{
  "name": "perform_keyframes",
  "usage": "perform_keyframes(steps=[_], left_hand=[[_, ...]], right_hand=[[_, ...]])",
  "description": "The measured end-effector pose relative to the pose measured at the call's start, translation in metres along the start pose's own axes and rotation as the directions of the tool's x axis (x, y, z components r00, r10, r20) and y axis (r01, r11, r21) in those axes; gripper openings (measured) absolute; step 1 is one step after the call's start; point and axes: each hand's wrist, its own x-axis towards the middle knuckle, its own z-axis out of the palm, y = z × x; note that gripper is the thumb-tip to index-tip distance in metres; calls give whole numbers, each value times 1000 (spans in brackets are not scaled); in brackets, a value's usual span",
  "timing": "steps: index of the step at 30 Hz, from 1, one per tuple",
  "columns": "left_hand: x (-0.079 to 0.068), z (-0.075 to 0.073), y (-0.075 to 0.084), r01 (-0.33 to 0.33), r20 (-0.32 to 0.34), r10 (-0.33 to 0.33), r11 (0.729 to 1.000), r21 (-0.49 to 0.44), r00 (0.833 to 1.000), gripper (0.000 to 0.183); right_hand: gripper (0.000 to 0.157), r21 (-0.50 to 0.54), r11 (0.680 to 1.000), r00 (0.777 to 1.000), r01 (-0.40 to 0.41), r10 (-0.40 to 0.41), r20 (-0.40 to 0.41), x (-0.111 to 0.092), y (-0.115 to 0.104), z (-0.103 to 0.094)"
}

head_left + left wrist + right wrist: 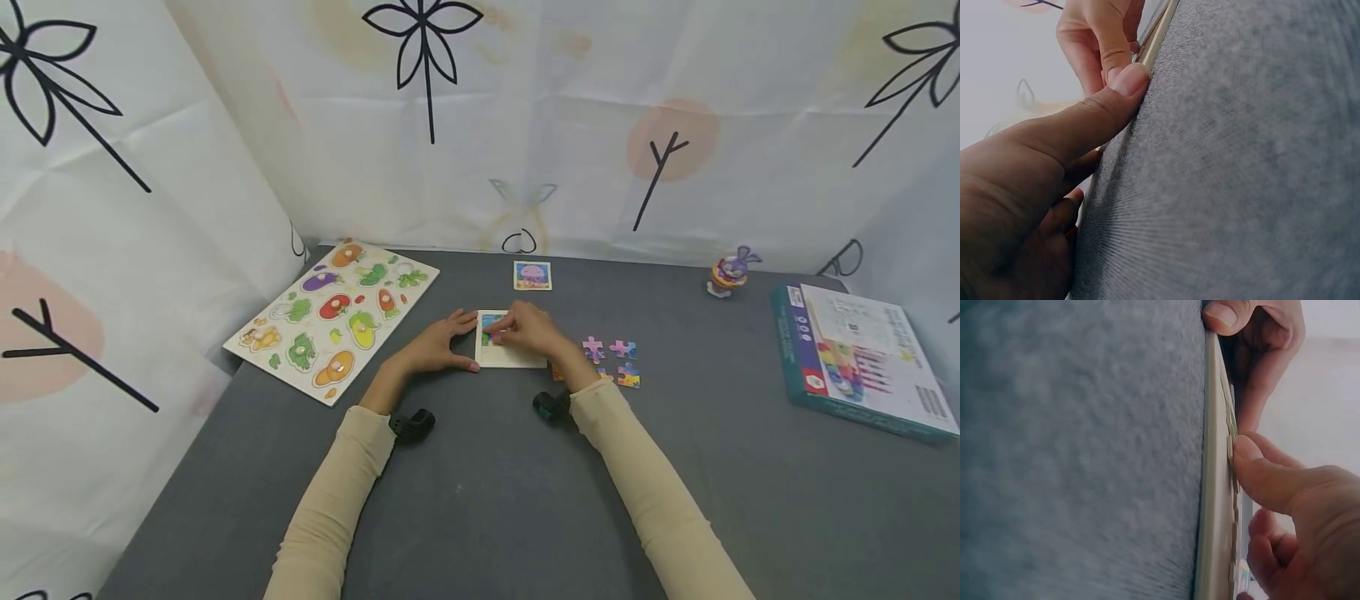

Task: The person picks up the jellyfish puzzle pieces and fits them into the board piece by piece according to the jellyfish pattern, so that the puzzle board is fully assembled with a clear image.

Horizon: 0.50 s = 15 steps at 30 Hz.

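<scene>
A small cream puzzle tray (513, 358) lies flat on the grey table, with colourful pieces set in its left part. My left hand (435, 344) rests at the tray's left side; its thumb (1129, 80) touches the near corner. Over the tray, my right hand (534, 329) pinches a small pinkish puzzle piece (496, 337) against the picture. In the right wrist view, the right thumb (1249, 450) is at a thin piece edge above the tray rim (1207, 494). Fingers cover much of the picture. Several loose puzzle pieces (627, 376) lie right of the tray, some behind the right forearm.
A small picture card (532, 276) lies beyond the tray. The vegetable board (333, 325) is at the left. A purple-eared figurine (731, 272) stands at the back right, near a boxed set (870, 358). White patterned cloth (480, 167) hangs behind the table.
</scene>
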Motion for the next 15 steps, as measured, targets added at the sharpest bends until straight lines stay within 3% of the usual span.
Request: perform_keyframes(steps=[4,9,15], left_hand=[[1,0,0,8,2,-8,1000,-2,1000,89],[3,1,-2,6,-4,-6,1000,7,1000,89],[1,-1,-2,4,0,-4,1000,0,1000,90]], right_hand=[[22,-5,998,998,-61,61,21,3,-1,-1],[25,72,996,998,-58,58,-2,1,6,-6],[30,86,993,997,-75,77,-28,-23,25,-35]])
